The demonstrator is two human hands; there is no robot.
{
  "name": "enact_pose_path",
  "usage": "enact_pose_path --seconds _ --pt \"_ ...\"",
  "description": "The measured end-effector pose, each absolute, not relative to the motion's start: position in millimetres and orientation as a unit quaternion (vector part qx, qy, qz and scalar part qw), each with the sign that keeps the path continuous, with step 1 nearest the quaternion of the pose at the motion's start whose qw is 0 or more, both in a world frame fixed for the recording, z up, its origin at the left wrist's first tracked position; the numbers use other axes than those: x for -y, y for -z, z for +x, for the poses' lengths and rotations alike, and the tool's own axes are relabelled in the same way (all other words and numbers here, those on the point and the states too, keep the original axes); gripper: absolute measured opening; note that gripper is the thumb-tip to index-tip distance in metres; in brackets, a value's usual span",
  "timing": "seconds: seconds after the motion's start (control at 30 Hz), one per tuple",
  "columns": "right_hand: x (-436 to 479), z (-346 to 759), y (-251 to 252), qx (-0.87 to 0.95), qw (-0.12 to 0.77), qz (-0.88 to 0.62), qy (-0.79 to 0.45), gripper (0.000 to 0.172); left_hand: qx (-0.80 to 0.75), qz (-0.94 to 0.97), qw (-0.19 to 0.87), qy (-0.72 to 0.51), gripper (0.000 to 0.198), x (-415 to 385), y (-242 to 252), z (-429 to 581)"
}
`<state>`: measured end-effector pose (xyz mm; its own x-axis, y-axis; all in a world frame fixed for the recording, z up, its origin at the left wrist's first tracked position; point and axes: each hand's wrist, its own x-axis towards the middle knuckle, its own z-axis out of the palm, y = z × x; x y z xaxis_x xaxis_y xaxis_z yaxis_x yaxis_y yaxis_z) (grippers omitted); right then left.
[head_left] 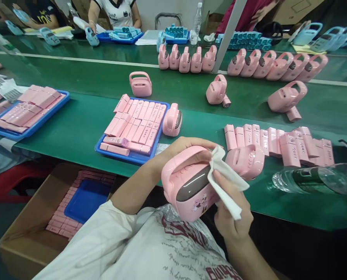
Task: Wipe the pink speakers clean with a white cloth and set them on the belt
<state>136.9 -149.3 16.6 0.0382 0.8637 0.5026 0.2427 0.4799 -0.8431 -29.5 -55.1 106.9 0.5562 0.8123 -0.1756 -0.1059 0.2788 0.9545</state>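
Observation:
A pink speaker point(188, 190) with a carry handle, a dark oval front panel and a cartoon print is held tilted above my lap. My left hand point(188, 146) grips it by the handle, fingers passing through the loop. My right hand point(232, 206) pinches a folded white cloth point(227, 181) against the speaker's right end, beside the dark panel. Just behind the cloth, another pink speaker point(246, 159) rests on the green table. The lower end of the held speaker is partly hidden by my right hand.
Blue trays point(97, 149) hold pink microphone-like sticks. More pink sticks point(293, 146) lie at right near a plastic bottle point(316, 179). Pink speakers point(197, 60) line the conveyor. An open carton point(24, 241) stands below left. Co-workers point(115, 15) sit opposite.

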Motion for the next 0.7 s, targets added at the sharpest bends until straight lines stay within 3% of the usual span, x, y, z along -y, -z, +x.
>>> enact_pose_path --seconds 0.07,0.37,0.5,0.63,0.7 --pt "143.8 134.3 -27.5 0.69 0.554 -0.408 -0.225 0.042 -0.346 0.517 0.715 -0.319 0.009 55.6 -105.9 -29.0" --pt "134.1 123.7 -42.9 0.812 0.482 -0.313 -0.105 0.052 -0.397 0.51 0.678 -0.351 0.033 48.3 -88.0 -25.7" --pt "137.3 114.4 -40.9 0.857 0.435 -0.275 -0.013 0.041 -0.406 0.505 0.675 -0.353 0.041 42.2 -83.1 -26.8" --pt "147.4 109.4 -10.2 0.843 0.485 -0.222 0.073 0.018 -0.366 0.487 0.708 -0.358 0.043 39.8 -82.5 -31.7" --pt "152.2 109.1 6.8 0.821 0.521 -0.23 0.048 0.02 -0.347 0.475 0.721 -0.367 0.043 40.8 -82.9 -32.6"
